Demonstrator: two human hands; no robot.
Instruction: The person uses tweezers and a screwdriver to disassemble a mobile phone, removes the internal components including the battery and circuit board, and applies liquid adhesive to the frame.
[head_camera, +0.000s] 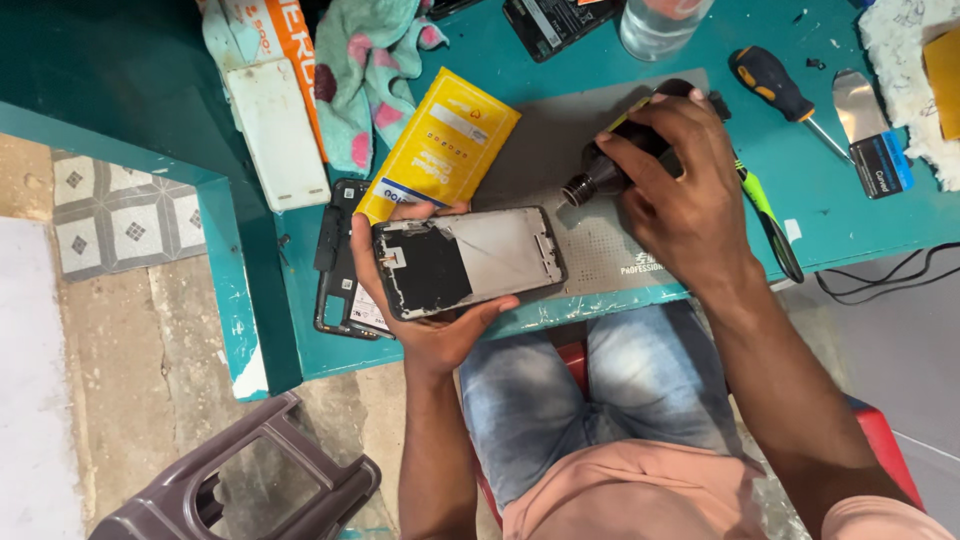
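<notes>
Head view looks straight down on a teal table (820, 215) with a grey work mat (560, 160) lying at its near edge. The left hand (425, 320) cradles an opened phone frame (468, 262) from beneath, fingers wrapped round its left end and thumb along the near side, holding it level just over the table's near edge. The frame's inner face is up: a dark patch covers the left half, bare metal the right. The right hand (685, 200) is closed round a small dark bottle (608, 172), tipped so its nozzle points down and left towards the frame's far right corner; the tip hangs just off that corner, whether touching I cannot tell.

Judging from this, the step in hand is putting liquid or glue from the bottle onto the frame. The next move calls for a steady left hand, the nozzle set on the rim, and a light squeeze so only a thin line comes out.

A yellow packet (440, 145) lies partly under the frame's far left corner, with a black back cover (340, 262) beside it at the left. A screwdriver (785, 95) and a metal scraper (868, 130) lie towards the table's right side, a green-handled tool (765, 210) just beside the right hand.
</notes>
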